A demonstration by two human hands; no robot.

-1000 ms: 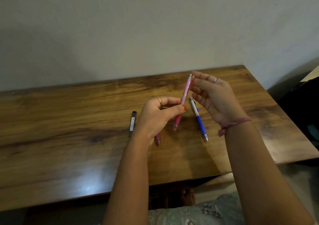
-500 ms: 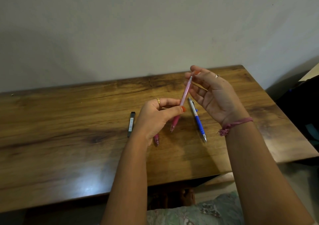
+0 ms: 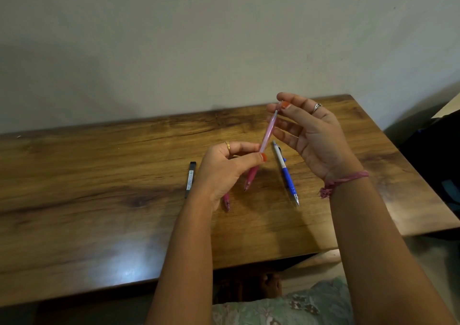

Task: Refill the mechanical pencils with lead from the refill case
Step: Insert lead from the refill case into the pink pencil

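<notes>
Closest to the camera there's a bit of patterned cloth [image 3: 293, 307] at the bottom edge, then both forearms reach out over the wooden table [image 3: 99, 225], which has a bright glare patch on its near part.

Left hand [image 3: 224, 167] has the pink pencil [image 3: 265, 141] pinched between thumb and fingers around its middle, holding it up off the table, tilted, tip pointing down toward the person and cap end up and away. There's a gold ring on that hand. Just under the left hand a second pink pencil [image 3: 226, 201] lies on the table, mostly hidden, only its tip end showing.

Right hand [image 3: 313, 135] is up at the top of the held pencil, thumb and forefinger pinching the cap end, other fingers loosely spread. It wears a silver ring and a pink thread band [image 3: 346, 179] at the wrist.

Blue pencil [image 3: 286, 172] lies flat between the two hands, tip toward the person. The black lead case [image 3: 190, 179] lies on the table left of the left hand, nobody touching it. Behind the table, a plain wall [image 3: 199, 38].
</notes>
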